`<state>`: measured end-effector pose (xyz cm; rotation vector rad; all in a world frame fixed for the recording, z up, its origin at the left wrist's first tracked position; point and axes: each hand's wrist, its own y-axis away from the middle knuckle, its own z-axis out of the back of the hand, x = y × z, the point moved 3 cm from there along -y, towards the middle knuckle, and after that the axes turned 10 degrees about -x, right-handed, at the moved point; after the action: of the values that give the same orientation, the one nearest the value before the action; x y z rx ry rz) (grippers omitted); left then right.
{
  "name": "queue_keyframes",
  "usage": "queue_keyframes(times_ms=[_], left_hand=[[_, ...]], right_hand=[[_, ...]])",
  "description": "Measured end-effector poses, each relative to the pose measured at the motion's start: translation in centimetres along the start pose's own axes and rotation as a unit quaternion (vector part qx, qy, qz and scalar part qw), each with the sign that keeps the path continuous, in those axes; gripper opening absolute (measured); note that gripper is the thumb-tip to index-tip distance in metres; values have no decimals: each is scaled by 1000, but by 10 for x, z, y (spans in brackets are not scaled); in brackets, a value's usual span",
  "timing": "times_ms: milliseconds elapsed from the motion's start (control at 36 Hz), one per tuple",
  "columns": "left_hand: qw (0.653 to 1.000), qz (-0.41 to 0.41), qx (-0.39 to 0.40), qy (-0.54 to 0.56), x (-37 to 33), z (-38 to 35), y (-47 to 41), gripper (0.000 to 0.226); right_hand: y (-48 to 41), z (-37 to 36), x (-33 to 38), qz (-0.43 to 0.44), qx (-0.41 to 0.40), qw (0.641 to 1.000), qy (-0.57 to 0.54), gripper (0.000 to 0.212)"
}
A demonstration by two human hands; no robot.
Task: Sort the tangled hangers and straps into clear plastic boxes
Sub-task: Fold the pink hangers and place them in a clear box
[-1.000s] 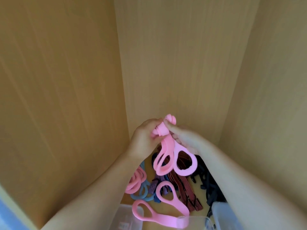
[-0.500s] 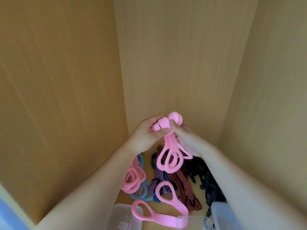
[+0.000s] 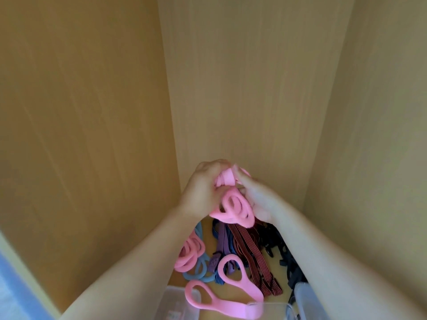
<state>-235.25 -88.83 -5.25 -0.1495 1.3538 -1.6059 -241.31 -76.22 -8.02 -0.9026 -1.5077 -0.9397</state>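
Both hands hold a bunch of pink loop hangers [image 3: 233,207] up in front of the wardrobe's back corner. My left hand [image 3: 203,188] grips the folded top from the left and my right hand [image 3: 256,197] presses it from the right. Below lies a tangle: red-striped straps [image 3: 251,250], purple and blue straps [image 3: 221,243], black straps [image 3: 277,245], and pink and blue loops [image 3: 191,252]. A long pink hanger [image 3: 231,294] lies over the rim of a clear plastic box [image 3: 268,307].
Wooden wardrobe walls close in on the left [image 3: 80,135], back [image 3: 254,88] and right [image 3: 381,135]. A second clear box [image 3: 178,303] sits at the bottom left and a third [image 3: 305,294] at the bottom right. A blue surface [image 3: 13,292] shows at the far left.
The hanging pink loops have been gathered upward into a tighter bunch between both hands. My right hand has closed in further over the bunch.
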Motion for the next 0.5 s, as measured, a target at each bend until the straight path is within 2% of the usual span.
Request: queue_keyframes(times_ms=[56,139,194,278,333,417,500], left_hand=[[1000,1,-6,-20,8,-1,0,47],[1000,-3,3,10,10,-2,0,51],[999,-1,1,41,7,-3,3,53],[997,26,10,76,6,-4,4,50],[984,99,59,133,7,-5,6,54],[937,233,146,218,8,-5,11,72],[911,275,169,255,14,-6,13,48]], right_hand=[[-1,1,-2,-14,15,1000,-15,92],[-5,7,-5,-15,-6,999,-31,94],[-5,8,-7,-6,-9,999,-42,85],[-1,11,-7,7,-28,999,-35,59],[2,13,-7,17,-32,999,-24,49],[4,17,-6,21,-19,999,-15,55],[3,22,-8,15,-3,1000,-4,51]])
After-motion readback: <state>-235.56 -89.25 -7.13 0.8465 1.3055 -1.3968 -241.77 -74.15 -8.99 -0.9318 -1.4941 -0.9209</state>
